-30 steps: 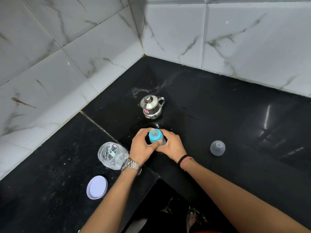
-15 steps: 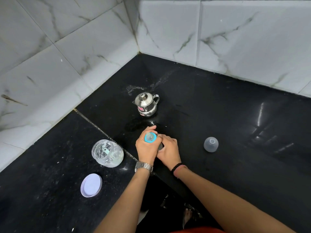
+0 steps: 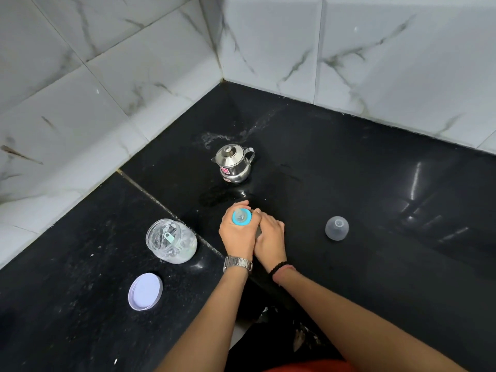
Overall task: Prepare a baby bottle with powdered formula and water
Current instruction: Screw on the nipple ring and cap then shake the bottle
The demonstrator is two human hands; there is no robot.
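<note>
Our left hand (image 3: 236, 234) curls its fingers (image 3: 241, 204) around the blue collar (image 3: 242, 217) at the top of the baby bottle (image 3: 243, 220), the thumb side closing on the ring so that only its round top and the clear teat in the middle show between them. Our right hand (image 3: 269, 238) wraps the bottle's body just below and to the right. Its fingers are curled round it too, though the body itself is almost wholly hidden under both hands. The bottle stands upright on the black surface (image 3: 349, 277), right in front of us, gripped top and bottom.

We judge from this grip that we are at the closing step, with the collar being screwed onto the bottle. How tight it sits we cannot tell, nor can we see what is inside. The powder jar (image 3: 171, 241) stands open just to the left with a scoop inside it, and its white lid (image 3: 145, 291) lies apart, nearer to us. The steel kettle (image 3: 234, 163) stands beyond the hands with its lid on, a wet patch in front of it. So powder and water look likely to be already in, but that is our guess.

What seems left: finishing the collar, shaking, and fitting the clear cap (image 3: 336, 228), which sits on the surface well to the right. The jar also wants its lid back.
</note>
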